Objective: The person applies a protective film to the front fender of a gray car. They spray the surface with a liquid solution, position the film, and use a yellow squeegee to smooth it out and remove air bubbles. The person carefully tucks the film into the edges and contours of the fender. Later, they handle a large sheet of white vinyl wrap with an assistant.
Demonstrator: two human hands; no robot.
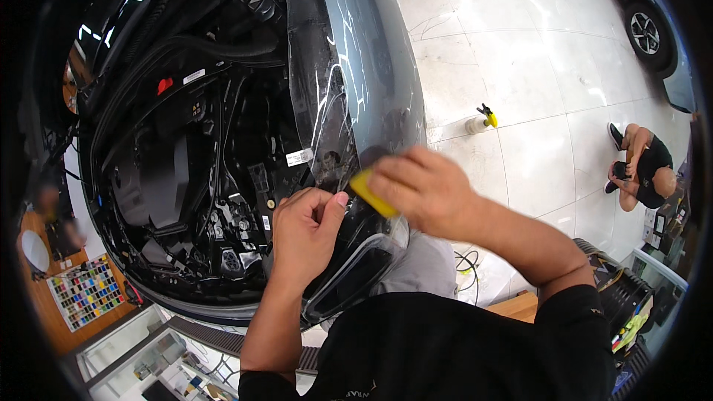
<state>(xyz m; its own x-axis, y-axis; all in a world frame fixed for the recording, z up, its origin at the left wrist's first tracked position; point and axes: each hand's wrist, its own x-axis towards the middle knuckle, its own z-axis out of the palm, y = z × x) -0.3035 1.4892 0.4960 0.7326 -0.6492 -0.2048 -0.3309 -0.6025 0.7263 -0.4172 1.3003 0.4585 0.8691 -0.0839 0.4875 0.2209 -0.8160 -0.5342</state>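
Note:
My right hand (425, 187) is closed around a yellow squeegee (373, 193), its edge against the front corner of a grey-blue car fender (382, 82). Clear, wrinkled film (318, 89) overhangs the fender's inner edge, beside the open engine bay. At the lower end of that film, my left hand (307, 230) pinches it with curled fingers and the thumb on top. The fingertips are partly hidden. Just below the squeegee lies the headlight (353, 271).
The engine cover (160, 186) and hoses fill the bay at left. A spray bottle (479, 125) stands on the tiled floor (520, 52). At right another person (648, 167) crouches with a dark object in hand. A second car (650, 30) is at the upper right.

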